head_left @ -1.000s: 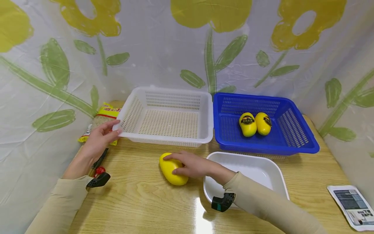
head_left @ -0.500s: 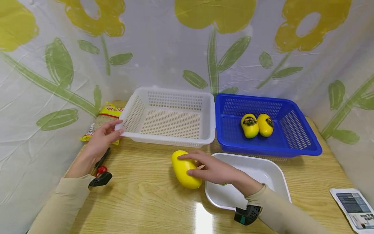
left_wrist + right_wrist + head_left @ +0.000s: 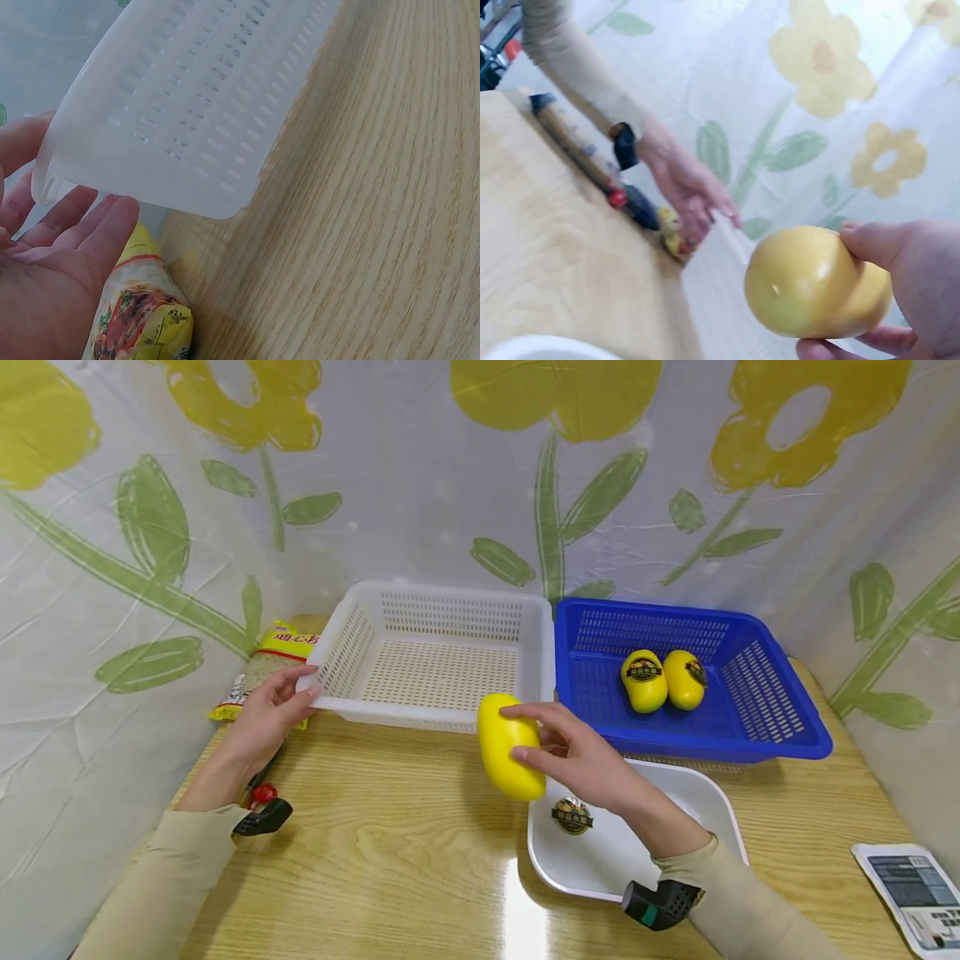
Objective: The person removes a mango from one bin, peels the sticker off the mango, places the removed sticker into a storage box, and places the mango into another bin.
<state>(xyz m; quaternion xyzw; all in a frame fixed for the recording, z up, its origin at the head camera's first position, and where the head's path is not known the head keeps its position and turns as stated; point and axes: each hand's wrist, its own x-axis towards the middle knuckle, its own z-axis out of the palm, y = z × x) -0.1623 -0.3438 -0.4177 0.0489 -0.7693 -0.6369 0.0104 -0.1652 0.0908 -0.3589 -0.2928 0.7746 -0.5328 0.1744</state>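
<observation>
A smooth yellow mango [image 3: 512, 747] is held up by my right hand [image 3: 577, 756], fingers and thumb pinching its right side. In the head view it overlaps the front rim of the white basket and the white tray's left corner. The right wrist view shows the mango [image 3: 810, 281] gripped at one end. My left hand [image 3: 262, 718] pinches the left front corner of the perforated white basket [image 3: 427, 714]. From the left wrist, the basket's corner [image 3: 150, 150] sits between thumb and fingers. Two labelled mangoes [image 3: 643, 682] lie in the blue basket [image 3: 697, 745].
A white tray [image 3: 637, 868] stands in front of the blue basket, with a round dark-and-gold label [image 3: 572, 816] in it. A yellow food packet [image 3: 277, 664] lies left of the white basket. A flat printed pouch [image 3: 918, 893] is at the right edge. Flowered curtain surrounds the wooden table [image 3: 360, 877].
My right hand has lifted the mango from the table and carried it right and away from me. The label in the white tray has come into sight. My left hand keeps its hold.
</observation>
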